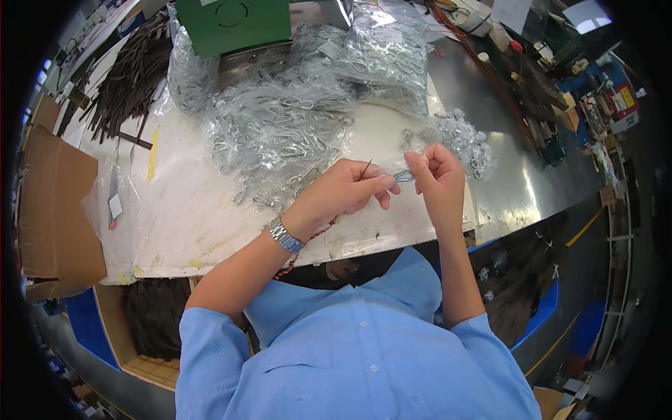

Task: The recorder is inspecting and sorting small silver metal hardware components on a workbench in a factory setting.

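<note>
Above the near part of the white table (196, 220), both hands hold a small clear plastic bag with a metal snap hook (402, 176) inside. My left hand (350, 185) is closed, thumb and fingers pinching the bag's left end. A thin dark pointed piece (366, 169) sticks up from that hand; its kind is not clear. My right hand (441, 180) pinches the other end of the bag between thumb and fingers. Just beyond the hands lies a spread of loose snap hooks (290, 150) on clear plastic. One more snap hook (407, 138) lies apart, near my right fingertips.
Large clear bags of hooks (388, 52) and a green box (234, 26) stand at the back. Small bagged pieces (462, 143) are heaped at right. Dark strips (133, 77) and a cardboard box (59, 203) are at left. Below the table edge sits a wooden crate (112, 336).
</note>
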Available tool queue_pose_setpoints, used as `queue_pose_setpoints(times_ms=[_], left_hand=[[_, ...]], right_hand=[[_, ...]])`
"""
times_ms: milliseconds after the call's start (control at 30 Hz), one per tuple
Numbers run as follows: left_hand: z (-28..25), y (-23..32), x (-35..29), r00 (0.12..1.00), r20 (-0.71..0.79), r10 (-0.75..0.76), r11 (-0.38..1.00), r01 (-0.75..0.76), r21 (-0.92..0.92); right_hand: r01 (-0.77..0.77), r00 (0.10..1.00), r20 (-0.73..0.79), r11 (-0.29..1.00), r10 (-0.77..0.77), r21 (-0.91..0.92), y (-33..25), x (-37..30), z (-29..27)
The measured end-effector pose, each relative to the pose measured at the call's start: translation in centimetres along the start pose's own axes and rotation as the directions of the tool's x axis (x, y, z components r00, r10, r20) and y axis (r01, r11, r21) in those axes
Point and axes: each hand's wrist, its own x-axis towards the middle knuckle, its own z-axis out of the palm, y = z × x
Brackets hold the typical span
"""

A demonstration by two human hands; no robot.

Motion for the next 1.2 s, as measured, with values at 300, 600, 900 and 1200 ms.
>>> queue_pose_setpoints(times_ms=[300,600,900,1200], left_hand=[[0.5,0.6,-0.6,0.999,0.012,-0.05,0.998,0.05,-0.023],[-0.3,-0.8,0.2,0.998,-0.057,0.041,0.987,-0.049,-0.156],[0.4,0.5,-0.1,0.986,-0.131,0.103,0.995,-0.105,-0.004],[0.9,0.8,-0.5,0.96,-0.207,0.186,0.981,-0.17,0.094]], right_hand=[[-0.07,0.997,0.045,0.988,0.064,0.141,-0.9,0.2,-0.4],[-0.23,0.972,0.132,0.878,0.192,0.419,1.3,-2.2,1.4],[-0.305,0.952,0.207,0.729,0.225,0.613,2.0,-2.4,1.9],[-0.276,0.96,0.205,0.778,0.192,0.565,1.4,-3.4,3.3]])
